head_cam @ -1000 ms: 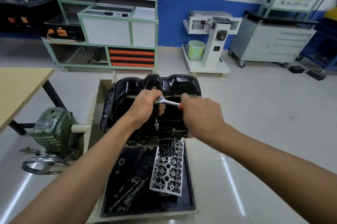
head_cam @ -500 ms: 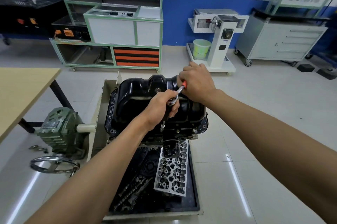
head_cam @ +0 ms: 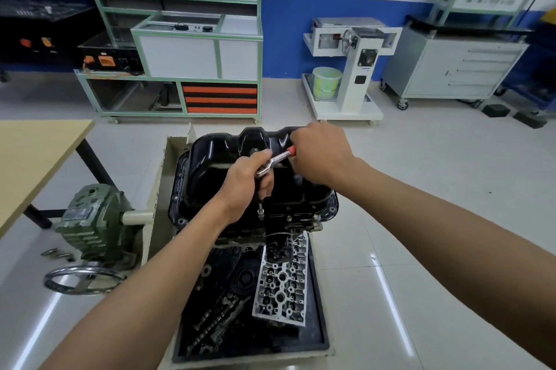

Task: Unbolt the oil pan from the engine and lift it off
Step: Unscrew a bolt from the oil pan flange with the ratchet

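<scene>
Since the glossy black pressed-steel oil pan (head_cam: 228,156) atop the dark engine (head_cam: 290,219) is judged stiff, weighty and oily, its flange (head_cam: 332,205) should be grasped once the red-handled chrome ratchet (head_cam: 275,160), gripped in the fingers of the left hand (head_cam: 245,181) and right hand (head_cam: 320,156), is released.

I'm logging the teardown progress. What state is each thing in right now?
oil pan: seated on the engine, not lifted.
ratchet: socket down at the pan's near flange, handle angled up to the right.
left hand: grips the ratchet's head.
right hand: grips the red handle.
cylinder head: lying in the tray.
</scene>
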### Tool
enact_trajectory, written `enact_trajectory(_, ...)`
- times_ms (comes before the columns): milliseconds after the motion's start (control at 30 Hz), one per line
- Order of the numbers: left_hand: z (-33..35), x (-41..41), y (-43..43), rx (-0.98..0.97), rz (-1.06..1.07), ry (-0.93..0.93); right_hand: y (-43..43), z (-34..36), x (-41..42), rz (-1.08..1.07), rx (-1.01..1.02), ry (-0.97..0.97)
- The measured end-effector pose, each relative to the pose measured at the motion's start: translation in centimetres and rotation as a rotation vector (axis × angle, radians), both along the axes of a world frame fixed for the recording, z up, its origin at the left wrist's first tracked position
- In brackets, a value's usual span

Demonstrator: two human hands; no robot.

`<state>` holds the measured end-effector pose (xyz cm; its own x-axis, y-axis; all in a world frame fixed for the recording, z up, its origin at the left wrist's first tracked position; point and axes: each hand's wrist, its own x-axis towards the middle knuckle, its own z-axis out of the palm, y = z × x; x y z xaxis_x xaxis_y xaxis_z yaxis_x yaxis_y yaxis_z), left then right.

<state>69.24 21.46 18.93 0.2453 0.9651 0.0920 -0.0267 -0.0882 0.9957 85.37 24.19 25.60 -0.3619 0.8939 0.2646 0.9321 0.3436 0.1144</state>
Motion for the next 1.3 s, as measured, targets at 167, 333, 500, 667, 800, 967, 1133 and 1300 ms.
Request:
enact_trajectory(167,0.1,-0.9,0.5,-0.068,0.116,-0.142,-6.6,-0.9,-0.4,-0.057,-0.044,0.061)
enact_trajectory(333,0.5,-0.6,0.3,-0.038,0.081,-0.074,-11.7,-2.4,-2.2,-0.079,-0.258,0.269)
enact_trajectory(500,0.7,-0.3,0.1,-0.041,0.066,-0.054,-12.3,-3.0,-2.4,-0.085,-0.328,0.365)
enact_trajectory(667,0.8,0.4,0.0,-0.006,0.053,0.003,-10.2,-3.0,-0.1,-0.201,-0.201,0.311)
enact_trajectory(800,0.8,0.9,-0.2,-0.029,0.075,-0.021,-7.8,-2.8,1.3,-0.251,-0.106,0.216)
enact_trajectory(967,0.0,1.8,-1.5,0.036,0.138,0.081,-3.7,-1.7,2.4,-0.333,-0.108,0.132)
enact_trajectory(1133,0.8,1.8,-1.6,0.012,0.08,0.106,-0.1,-0.9,1.7,-0.22,-0.025,0.019)
enact_trajectory(1300,0.9,1.6,-1.2,-0.024,0.006,0.088,2.9,0.0,-0.2,-0.035,0.031,-0.014)
